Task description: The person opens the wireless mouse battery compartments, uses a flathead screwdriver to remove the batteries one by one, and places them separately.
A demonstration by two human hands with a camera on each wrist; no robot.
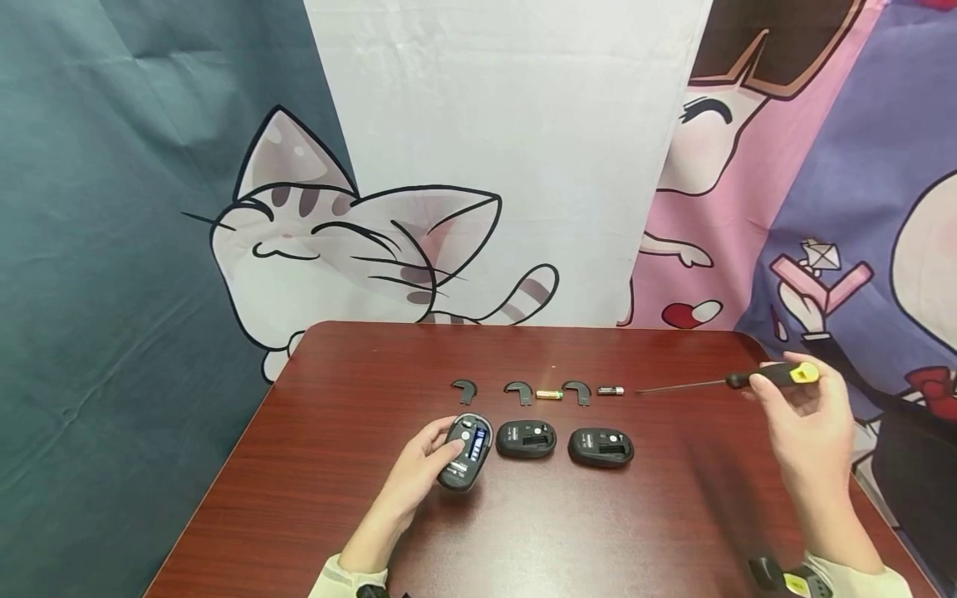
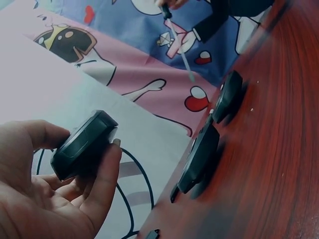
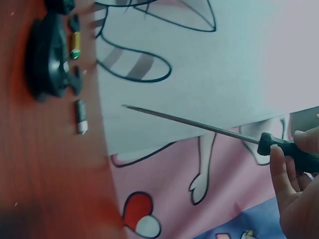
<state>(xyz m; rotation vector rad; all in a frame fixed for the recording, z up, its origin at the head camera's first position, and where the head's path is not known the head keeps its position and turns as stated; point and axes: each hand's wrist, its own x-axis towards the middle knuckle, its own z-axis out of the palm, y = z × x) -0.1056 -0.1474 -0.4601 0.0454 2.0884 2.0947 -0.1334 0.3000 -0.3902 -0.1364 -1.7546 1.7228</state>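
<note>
My left hand [image 1: 420, 465] grips a black computer mouse [image 1: 458, 476], its underside facing me and a battery [image 1: 477, 443] visible in its open compartment. The left wrist view shows the mouse [image 2: 84, 144] edge-on between thumb and fingers, raised off the table. My right hand [image 1: 815, 423] holds a screwdriver [image 1: 777, 375] by its black and yellow handle, the long thin shaft pointing left above the table. Two more black mice, a middle one [image 1: 516, 448] and a right one [image 1: 586, 453], lie bottom-up on the table with bare battery slots.
Behind the mice lie three curved black covers: left [image 1: 467, 390], middle [image 1: 516, 388] and right [image 1: 576, 387]. A yellow-green battery [image 1: 549, 395] and a black-and-silver battery [image 1: 610, 390] lie among them. A cartoon curtain [image 1: 508, 124] hangs behind the reddish-brown table [image 1: 299, 498].
</note>
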